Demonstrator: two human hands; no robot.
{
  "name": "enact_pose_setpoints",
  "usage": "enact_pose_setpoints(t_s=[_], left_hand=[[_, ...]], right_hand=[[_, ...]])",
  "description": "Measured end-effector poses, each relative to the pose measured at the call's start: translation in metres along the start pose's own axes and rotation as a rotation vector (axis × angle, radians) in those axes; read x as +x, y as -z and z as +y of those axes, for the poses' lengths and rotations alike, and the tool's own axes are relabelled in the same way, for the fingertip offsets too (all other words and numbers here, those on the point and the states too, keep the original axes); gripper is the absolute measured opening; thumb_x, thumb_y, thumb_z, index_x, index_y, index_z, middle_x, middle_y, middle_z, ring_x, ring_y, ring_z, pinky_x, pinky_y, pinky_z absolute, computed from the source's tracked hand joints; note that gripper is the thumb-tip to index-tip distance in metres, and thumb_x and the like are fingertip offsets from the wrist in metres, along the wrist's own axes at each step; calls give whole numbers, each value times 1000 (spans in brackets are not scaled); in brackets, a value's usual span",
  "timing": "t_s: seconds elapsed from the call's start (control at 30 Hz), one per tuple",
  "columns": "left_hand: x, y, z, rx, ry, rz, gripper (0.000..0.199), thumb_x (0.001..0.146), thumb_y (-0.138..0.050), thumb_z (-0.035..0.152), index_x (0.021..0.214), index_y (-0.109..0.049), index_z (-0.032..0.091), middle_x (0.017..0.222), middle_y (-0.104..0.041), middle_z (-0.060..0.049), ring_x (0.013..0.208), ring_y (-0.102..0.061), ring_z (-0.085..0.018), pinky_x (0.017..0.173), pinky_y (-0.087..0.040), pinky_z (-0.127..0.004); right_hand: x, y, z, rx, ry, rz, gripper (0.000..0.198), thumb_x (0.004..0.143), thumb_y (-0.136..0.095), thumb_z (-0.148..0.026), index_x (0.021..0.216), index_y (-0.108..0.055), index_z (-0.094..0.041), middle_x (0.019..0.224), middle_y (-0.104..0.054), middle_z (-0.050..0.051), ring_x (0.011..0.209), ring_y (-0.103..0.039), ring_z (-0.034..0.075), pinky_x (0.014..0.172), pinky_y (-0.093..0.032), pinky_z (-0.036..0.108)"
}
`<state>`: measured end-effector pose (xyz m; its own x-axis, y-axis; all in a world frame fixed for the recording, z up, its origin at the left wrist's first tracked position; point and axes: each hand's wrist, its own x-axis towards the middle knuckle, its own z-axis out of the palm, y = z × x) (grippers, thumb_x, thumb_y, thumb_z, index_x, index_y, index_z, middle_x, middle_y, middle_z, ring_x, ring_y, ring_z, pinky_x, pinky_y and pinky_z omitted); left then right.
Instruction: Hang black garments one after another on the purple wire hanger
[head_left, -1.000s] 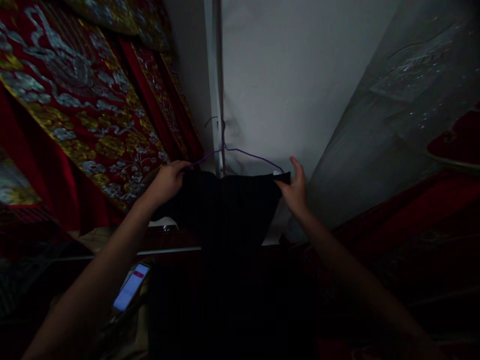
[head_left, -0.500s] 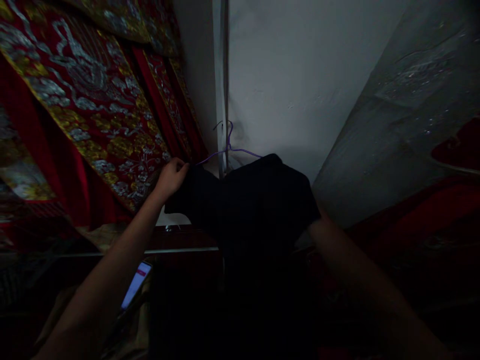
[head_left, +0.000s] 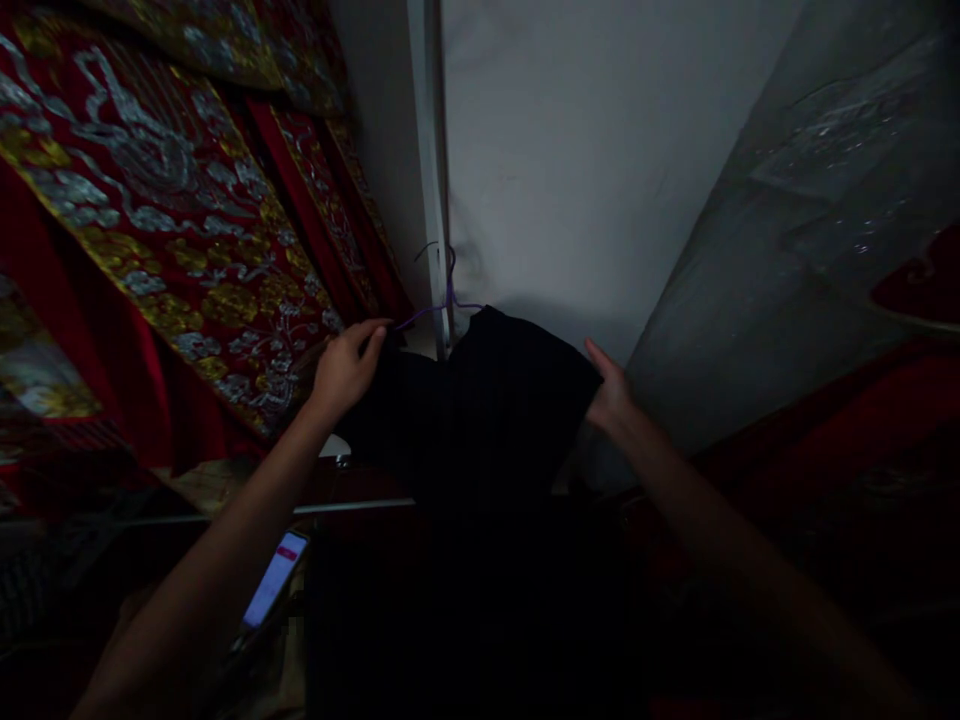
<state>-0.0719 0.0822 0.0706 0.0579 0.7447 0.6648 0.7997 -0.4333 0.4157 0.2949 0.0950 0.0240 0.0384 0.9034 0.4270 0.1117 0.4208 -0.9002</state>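
A dark shirt (head_left: 487, 410) drapes from a purple hanger (head_left: 450, 295) at 12 o'clock; the person's left hand (head_left: 345, 367) pinches its shoulder at 10, the right hand's (head_left: 613, 398) hold at 3 is partly hidden; seemingly mid-fitting, the next move likely calls for evening the shoulders

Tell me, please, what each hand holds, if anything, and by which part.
The left hand pinches the dark garment at its upper edge; the right hand seems to hold its opposite edge, fingers partly hidden.

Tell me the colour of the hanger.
The hanger is purple; it shows best in the head view, above the dark garment.
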Motion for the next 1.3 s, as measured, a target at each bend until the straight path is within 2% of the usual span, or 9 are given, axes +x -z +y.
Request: enact_pose_setpoints(t_s=[0.17, 0.37, 0.47, 0.7, 0.8, 1.0, 1.07, 1.2, 1.3], left_hand=[[11, -9, 13, -23, -87, -5, 48, 102, -39, 45, 139, -58, 21, 120, -67, -10, 109, -62, -25, 102, -45, -40], [8, 8, 32, -89, -113, 261, 38, 98, -50, 43, 125, -63, 19, 128, -62, -10, 124, -54, -25, 111, -38, -40], [-5, 15, 52, -383, 5, 94, 41, 97, -48, 50, 109, -68, 16, 111, -69, -9, 108, -62, -24, 98, -47, -36], [-59, 9, 108, -960, 481, -175, 41, 82, -71, 44, 112, -64, 16, 98, -69, -6, 93, -64, -20, 82, -49, -30], [-84, 18, 110, -1200, 692, -347, 39, 75, -78, 33, 105, -62, 14, 72, -59, 1, 70, -61, -14, 69, -48, -26], [-108, 63, 93, -895, 662, -829, 38, 89, -62, 53, 97, -65, 16, 54, -30, 10, 43, -22, -6, 41, -21, -18], [-105, 77, 88, -695, 508, -799, 42, 92, -56, 56, 96, -69, 16, 57, -38, 7, 47, -31, -7, 43, -22, -18], [-86, 88, 72, -461, 311, -560, 36, 90, -60, 52, 83, -66, 17, 58, -49, 4, 52, -43, -9, 47, -30, -19], [-70, 81, 53, -374, 242, -362, 30, 86, -67, 47, 84, -65, 17, 62, -57, 3, 54, -52, -11, 51, -38, -20]], right_hand=[[8, 16, -20, 227, -264, -109, 33, 71, -78, -51, 80, -71, -21, 78, -75, 6, 72, -72, 24, 70, -58, 37], [-2, 10, -47, 316, -94, 137, 28, 77, -72, -50, 83, -70, -22, 85, -74, 9, 87, -72, 28, 74, -59, 38], [-32, 4, -65, 337, -42, 217, 30, 77, -74, -49, 91, -68, -23, 82, -72, 4, 81, -70, 23, 70, -57, 33], [-128, -40, -93, -19, 148, -722, 39, 83, -72, -51, 104, -65, -19, 93, -69, 3, 83, -64, 17, 73, -51, 26], [-130, -52, -77, 62, 79, -947, 44, 90, -62, -56, 109, -64, -17, 93, -71, 6, 83, -68, 17, 72, -52, 27], [-76, -53, -19, -141, 209, -365, 33, 89, -65, -44, 114, -66, -23, 118, -67, 9, 112, -62, 23, 96, -50, 37], [-66, -51, -3, -141, 198, -334, 38, 84, -70, -46, 114, -67, -23, 121, -66, 8, 115, -60, 25, 98, -48, 38], [-65, -46, 9, 9, -166, -481, 48, 81, -65, -65, 66, -65, -19, 63, -62, 0, 60, -56, 15, 56, -44, 26], [-61, -44, -4, 215, -324, -314, 53, 67, -76, -69, 60, -59, -19, 53, -54, -3, 47, -45, 10, 45, -35, 22]])
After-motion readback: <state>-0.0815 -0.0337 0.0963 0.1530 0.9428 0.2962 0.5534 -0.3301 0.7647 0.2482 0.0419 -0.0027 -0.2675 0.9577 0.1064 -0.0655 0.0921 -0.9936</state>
